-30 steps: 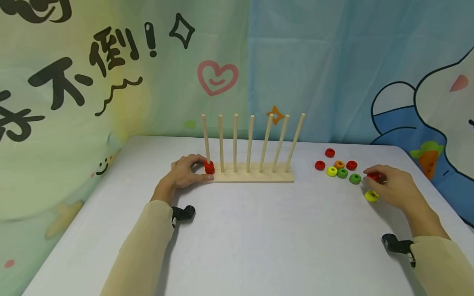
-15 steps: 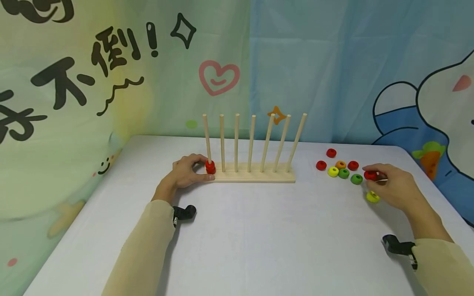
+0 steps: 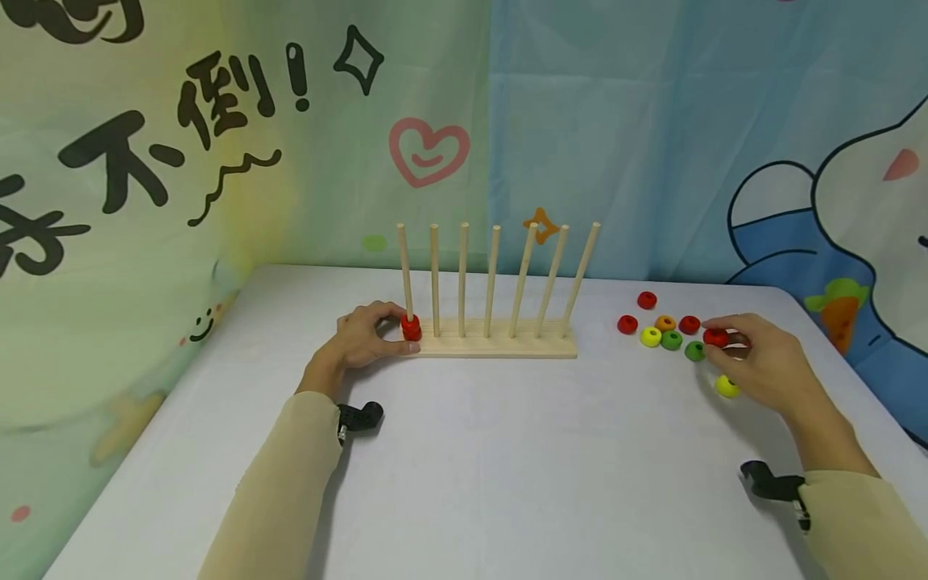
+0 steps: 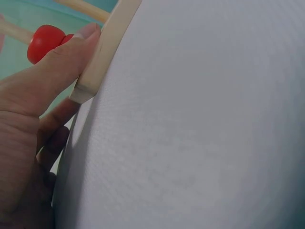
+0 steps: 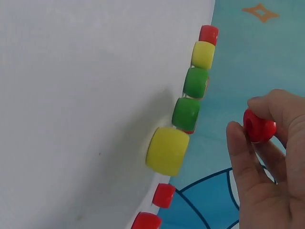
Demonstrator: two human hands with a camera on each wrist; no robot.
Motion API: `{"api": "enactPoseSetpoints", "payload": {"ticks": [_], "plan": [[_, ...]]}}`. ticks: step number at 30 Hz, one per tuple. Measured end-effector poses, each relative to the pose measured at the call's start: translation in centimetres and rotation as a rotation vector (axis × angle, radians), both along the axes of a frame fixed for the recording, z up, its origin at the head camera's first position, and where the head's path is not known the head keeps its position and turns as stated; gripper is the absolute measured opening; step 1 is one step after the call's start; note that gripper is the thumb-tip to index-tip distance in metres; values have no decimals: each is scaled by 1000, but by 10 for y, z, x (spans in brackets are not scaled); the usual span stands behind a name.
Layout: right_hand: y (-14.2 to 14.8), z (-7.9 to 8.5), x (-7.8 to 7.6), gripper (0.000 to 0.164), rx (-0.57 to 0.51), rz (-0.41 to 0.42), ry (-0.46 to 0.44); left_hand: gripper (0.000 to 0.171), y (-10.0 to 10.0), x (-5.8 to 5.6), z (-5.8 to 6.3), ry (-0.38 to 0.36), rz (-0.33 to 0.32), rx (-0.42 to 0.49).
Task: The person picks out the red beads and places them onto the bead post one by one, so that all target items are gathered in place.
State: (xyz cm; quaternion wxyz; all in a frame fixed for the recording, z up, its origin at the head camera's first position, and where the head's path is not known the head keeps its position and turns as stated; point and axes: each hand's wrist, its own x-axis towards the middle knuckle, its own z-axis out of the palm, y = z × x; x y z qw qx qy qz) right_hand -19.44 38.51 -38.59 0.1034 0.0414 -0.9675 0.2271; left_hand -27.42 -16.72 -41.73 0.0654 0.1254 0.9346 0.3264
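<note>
A pale wooden rack [image 3: 500, 348] with several upright pegs stands toward the back of the table. My left hand [image 3: 365, 334] grips the left end of its base, thumb on the front edge, as the left wrist view also shows. Two red beads [image 3: 411, 327] sit stacked low on the leftmost peg, close to that hand. Over at the right, my right hand [image 3: 768, 362] pinches a red bead [image 5: 259, 127] between thumb and fingers, raised off the table. Below it lies a yellow bead [image 3: 727, 387], partly covered by the hand in the head view.
Left of the right hand lie loose beads: red [image 3: 647, 300], orange [image 3: 664, 323], yellow [image 3: 650, 337] and green [image 3: 671, 341]. More red beads [image 5: 147, 221] show low in the right wrist view. A printed cloth [image 3: 580, 121] hangs behind the white table [image 3: 507, 467].
The right hand has lifted the red bead and shifted slightly left with it, turning it into view. The left hand has stayed on the rack.
</note>
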Motion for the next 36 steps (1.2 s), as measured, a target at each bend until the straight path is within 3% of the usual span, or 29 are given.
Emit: {"api": "enactPoseSetpoints", "payload": {"ticks": [6, 16, 30, 36], "plan": [[-7, 7, 3, 42, -6, 25, 43, 60, 0, 2, 1, 4, -6, -2], [-18, 10, 6, 40, -35, 38, 32, 60, 0, 2, 1, 4, -3, -12], [-27, 15, 4, 32, -84, 111, 160, 61, 0, 1, 2, 12, -2, -8], [-36, 16, 5, 31, -114, 127, 173, 62, 0, 2, 2, 6, -4, 9]]}}
